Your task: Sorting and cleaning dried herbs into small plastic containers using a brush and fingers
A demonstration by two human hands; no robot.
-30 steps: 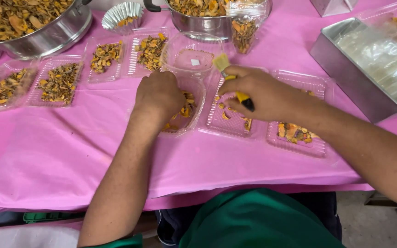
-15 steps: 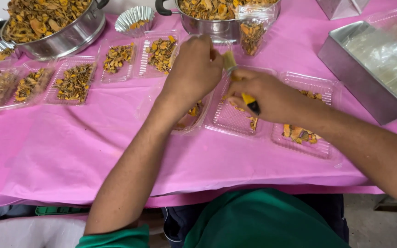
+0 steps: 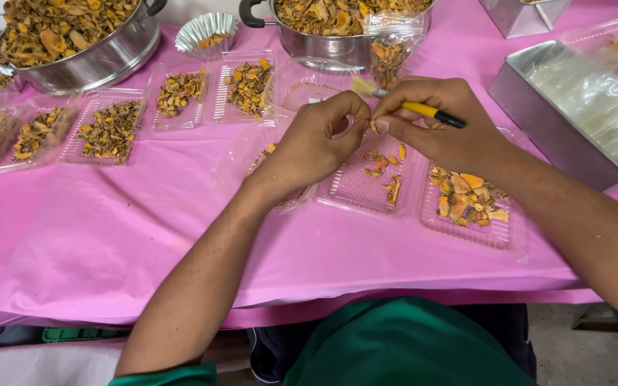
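1. Sitting far left on the pink tablecloth (image 3: 109,236): large steel pot (image 3: 73,43) heaped with dried orange-brown pieces; four filled clear trays (image 3: 112,129) in a row just before it.
2. Left hand (image 3: 316,143): curled over the near-empty centre tray (image 3: 366,182), thumb and forefinger pinched shut toward the right hand; grasped thing not resolvable, apparently a small dried piece (image 3: 375,126) at the meeting fingertips.
3. Dried piece: held in the air between both hands, above the centre tray, fingertips of both touching or all but touching it.
4. Right hand (image 3: 441,125): clenched on a small yellow-handled brush (image 3: 413,107). Long axis nearly level, bristles pointing left and slightly away, dark handle end out to the right. Bristle tip just above and left of the piece; right hand nearer to it.
5. Further right: part-filled tray (image 3: 466,204), then steel box (image 3: 574,107) of clear sheets, well apart.
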